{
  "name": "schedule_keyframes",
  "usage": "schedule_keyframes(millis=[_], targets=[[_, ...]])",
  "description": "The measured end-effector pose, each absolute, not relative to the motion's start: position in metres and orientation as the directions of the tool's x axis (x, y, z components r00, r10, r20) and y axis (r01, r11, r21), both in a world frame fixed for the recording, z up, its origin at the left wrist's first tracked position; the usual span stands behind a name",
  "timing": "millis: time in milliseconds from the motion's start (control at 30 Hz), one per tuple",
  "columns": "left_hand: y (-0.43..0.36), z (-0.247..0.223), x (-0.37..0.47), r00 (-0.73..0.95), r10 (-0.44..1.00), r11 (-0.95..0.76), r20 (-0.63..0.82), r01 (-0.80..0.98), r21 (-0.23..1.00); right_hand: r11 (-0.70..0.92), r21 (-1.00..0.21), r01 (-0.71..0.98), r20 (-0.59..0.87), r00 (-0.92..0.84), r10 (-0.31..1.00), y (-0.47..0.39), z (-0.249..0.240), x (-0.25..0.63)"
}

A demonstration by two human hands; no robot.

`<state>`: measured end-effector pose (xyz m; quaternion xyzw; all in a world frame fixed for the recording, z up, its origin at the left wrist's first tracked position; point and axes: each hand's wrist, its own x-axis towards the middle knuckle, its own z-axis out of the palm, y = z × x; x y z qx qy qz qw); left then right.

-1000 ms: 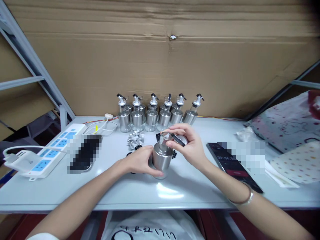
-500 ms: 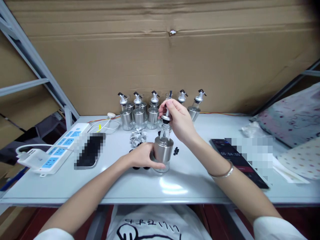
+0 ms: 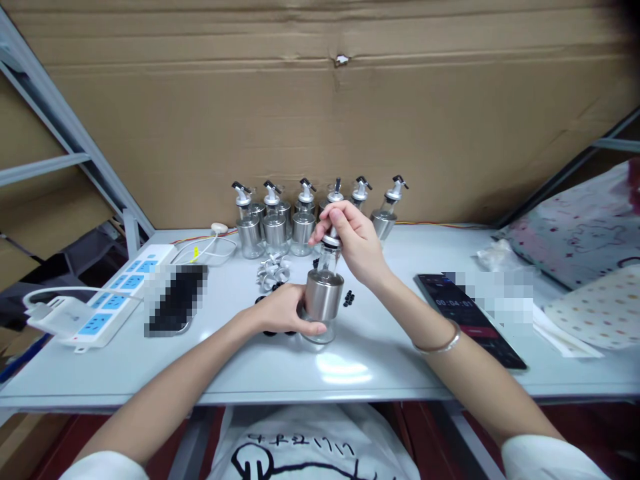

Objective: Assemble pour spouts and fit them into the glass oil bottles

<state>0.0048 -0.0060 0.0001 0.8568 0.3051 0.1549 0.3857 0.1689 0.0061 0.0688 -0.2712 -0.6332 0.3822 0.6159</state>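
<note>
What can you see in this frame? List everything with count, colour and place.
held bottle: one, silver and clear, front centre
pourer: one, silver, at its mouth
rear bottles: six with pourers, others half hidden behind, silver and clear
silver parts: pile, count unclear, centre
black parts: several, near held bottle
power strip: one, white and blue, left
charger: one, white, on strip
left phone: one, black, partly blurred
right phone: one, black, showing a timer
wires: several, red, yellow, white, rear and left
printed material: two pieces, pale, right
table: one, pale grey
cardboard: brown, rear
bracelet: one, silver, right wrist
left hand: one, around held bottle
right hand: one, on pourer
</note>
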Motion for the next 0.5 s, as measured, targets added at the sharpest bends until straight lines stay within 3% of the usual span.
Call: schedule_keyframes(millis=[500], targets=[[-0.007,0.002,0.005,0.776,0.63,-0.515,0.025,0.394,0.762,0.477,-0.845,-0.241,0.51,-0.093,0.855,0.005,0.06,0.158]])
